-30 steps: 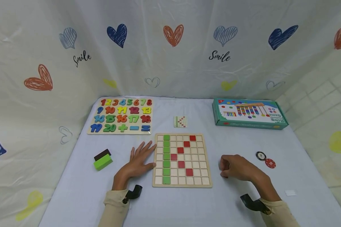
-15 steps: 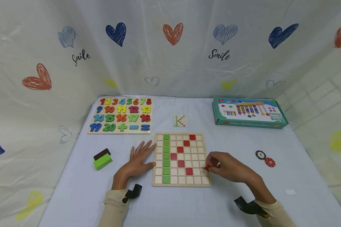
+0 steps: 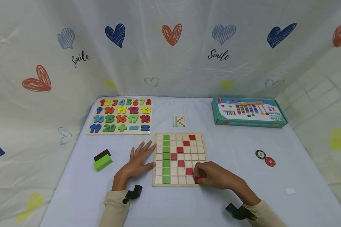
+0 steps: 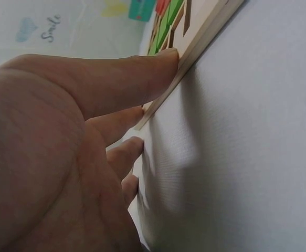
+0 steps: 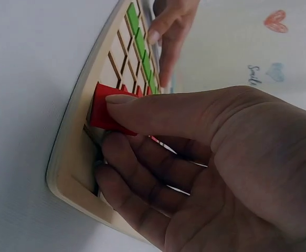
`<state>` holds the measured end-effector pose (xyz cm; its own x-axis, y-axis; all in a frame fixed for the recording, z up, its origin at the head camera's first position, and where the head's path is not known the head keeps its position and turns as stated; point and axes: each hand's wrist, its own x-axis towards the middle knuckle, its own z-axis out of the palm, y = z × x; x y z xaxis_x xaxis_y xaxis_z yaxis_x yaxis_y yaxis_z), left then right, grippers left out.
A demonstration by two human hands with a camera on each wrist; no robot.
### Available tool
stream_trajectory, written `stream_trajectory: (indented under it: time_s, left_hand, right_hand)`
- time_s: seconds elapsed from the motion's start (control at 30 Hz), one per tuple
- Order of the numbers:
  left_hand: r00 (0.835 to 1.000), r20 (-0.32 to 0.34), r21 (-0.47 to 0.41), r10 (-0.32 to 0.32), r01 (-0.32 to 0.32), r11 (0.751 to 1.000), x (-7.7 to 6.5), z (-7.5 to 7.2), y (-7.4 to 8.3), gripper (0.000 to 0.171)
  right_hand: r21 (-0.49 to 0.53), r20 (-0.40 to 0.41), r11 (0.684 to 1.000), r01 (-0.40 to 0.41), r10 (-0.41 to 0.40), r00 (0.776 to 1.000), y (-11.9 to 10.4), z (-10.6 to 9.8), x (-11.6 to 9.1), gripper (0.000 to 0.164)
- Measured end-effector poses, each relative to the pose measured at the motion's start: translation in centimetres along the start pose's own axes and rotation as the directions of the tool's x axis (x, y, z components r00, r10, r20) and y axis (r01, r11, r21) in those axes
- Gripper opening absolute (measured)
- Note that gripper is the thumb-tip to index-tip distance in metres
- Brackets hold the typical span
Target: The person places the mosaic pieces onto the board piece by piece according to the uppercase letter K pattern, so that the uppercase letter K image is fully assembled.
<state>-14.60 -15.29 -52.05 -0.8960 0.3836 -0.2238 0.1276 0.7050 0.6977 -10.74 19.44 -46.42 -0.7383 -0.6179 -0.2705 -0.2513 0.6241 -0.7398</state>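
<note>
A wooden grid board [image 3: 182, 185] lies on the table, its cells holding a column of green tiles [image 3: 166, 164] and several red tiles [image 3: 181, 164] on slanting lines. With thumb and fingers my right hand [image 3: 218, 176] pinches one red tile [image 5: 108, 107] at a cell in the board's bottom row, near the right corner. In the right wrist view that tile is tilted, one edge at the cell. My left hand [image 3: 136, 162] lies with fingers spread on the cloth, thumb and fingertips touching the board's left edge.
A small pattern card [image 3: 180, 121] lies behind the board. Around it are a number puzzle [image 3: 119, 115], a green box [image 3: 248, 113], a green block [image 3: 103, 162] against a dark one [image 3: 102, 154], two round chips [image 3: 270, 161] and a white piece [image 3: 290, 191].
My right hand has moved left from the cloth beside the board to the board's bottom row, bringing the red tile with it. The left hand has stayed in place.
</note>
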Motion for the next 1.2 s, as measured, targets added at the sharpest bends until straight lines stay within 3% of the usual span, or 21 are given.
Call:
stream_trajectory:
  time_s: [0.2,0.53,0.93,1.2]
  left_hand:
    - [1.000,-0.002,0.001,0.004,-0.004,1.000,-0.03,-0.13,0.14,0.082]
    - [1.000,-0.004,-0.008,0.014,-0.014,1.000,0.06,-0.12,0.15,0.082]
    - [1.000,-0.016,-0.008,0.012,-0.012,1.000,0.10,0.12,-0.06,0.081]
    - [1.000,-0.009,-0.015,0.009,-0.010,1.000,-0.03,0.14,-0.06,0.081]
  right_hand:
    - [0.022,-0.016,1.000,0.020,-0.020,1.000,0.28,0.12,-0.02,0.016]
    - [-0.081,-0.076,0.997,-0.016,0.010,0.997,0.35,0.14,0.09,0.018]
    - [-0.020,-0.032,0.998,0.051,-0.052,0.998,0.84,0.50,-0.31,0.021]
    - [-0.015,-0.031,0.999,0.049,-0.049,0.998,0.92,0.66,-0.21,0.020]
